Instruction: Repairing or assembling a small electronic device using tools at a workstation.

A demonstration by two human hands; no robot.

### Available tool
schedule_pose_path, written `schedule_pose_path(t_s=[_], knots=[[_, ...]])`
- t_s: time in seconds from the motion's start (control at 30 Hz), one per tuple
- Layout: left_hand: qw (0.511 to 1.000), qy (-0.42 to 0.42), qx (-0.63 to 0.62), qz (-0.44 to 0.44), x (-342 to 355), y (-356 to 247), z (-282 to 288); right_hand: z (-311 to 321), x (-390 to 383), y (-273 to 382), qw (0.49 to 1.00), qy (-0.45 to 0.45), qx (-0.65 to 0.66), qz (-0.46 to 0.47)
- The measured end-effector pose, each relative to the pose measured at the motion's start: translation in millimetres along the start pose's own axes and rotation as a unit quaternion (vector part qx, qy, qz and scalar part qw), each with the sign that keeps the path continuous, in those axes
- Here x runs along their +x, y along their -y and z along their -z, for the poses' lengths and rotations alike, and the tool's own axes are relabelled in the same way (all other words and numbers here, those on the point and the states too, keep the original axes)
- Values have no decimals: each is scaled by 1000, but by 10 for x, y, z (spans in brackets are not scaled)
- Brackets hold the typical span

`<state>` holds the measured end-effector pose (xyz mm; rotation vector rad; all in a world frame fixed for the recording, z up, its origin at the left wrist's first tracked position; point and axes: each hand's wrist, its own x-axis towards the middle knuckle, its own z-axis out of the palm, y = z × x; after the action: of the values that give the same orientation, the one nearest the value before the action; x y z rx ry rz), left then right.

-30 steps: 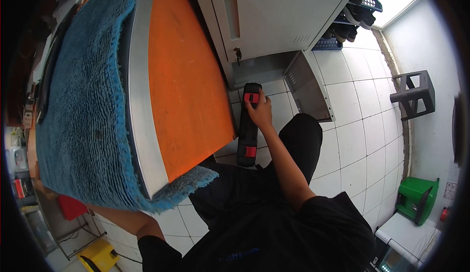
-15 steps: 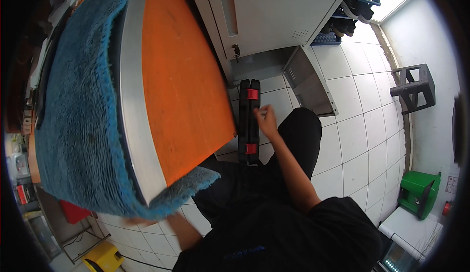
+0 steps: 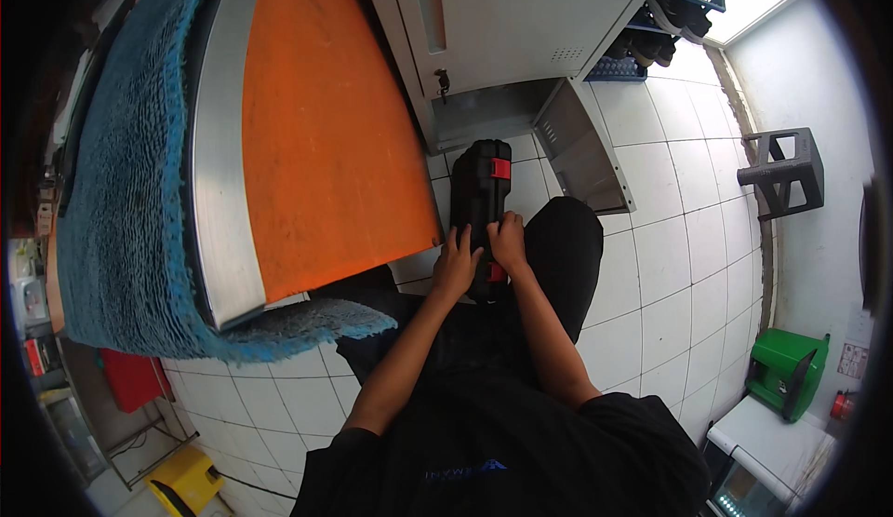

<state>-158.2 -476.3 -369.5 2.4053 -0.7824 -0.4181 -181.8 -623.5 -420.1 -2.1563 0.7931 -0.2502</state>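
A long black plastic case [image 3: 480,182] with red latches stands between my legs, in front of the open bottom compartment of a metal locker [image 3: 502,24]. My left hand [image 3: 456,266] grips its left side near the lower end, fingers slightly apart. My right hand [image 3: 507,238] holds its right side beside the lower latch, fingers bent over it. Just left of the case is an orange panel [image 3: 335,135] with a metal edge strip [image 3: 223,201], draped at the side with a shaggy blue mat [image 3: 126,210].
Shoes on blue racks [image 3: 670,24] are at upper right. A grey stool [image 3: 791,173] and green step stool [image 3: 781,373] stand by the right wall on the tiled floor [image 3: 670,256]. The locker's open door [image 3: 586,154] juts rightward. Yellow [image 3: 181,480] and red [image 3: 130,377] objects lie lower left.
My left hand has come from under the mat onto the case. My right hand left the upper latch, lifted away, and now grips lower down. The case has turned slightly.
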Motion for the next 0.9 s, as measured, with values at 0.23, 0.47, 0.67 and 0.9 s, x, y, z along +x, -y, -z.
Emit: schedule_pose_path(t_s=[0.23, 0.47, 0.67, 0.9], knots=[[990, -41, -110, 79, 186, 238, -154, -60, 4, 166, 987, 117, 112, 4], [977, 54, -155, 134, 236, 81, -84, 51, -90, 127, 990, 68, 126, -11], [968, 13, -229, 104, 75, 227, -396, 258, -108, 349, 998, 40, 37, -35], [951, -10, -291, 99, 32, 61, -545, 286, 577, 387, 992, -58, 8, 110]])
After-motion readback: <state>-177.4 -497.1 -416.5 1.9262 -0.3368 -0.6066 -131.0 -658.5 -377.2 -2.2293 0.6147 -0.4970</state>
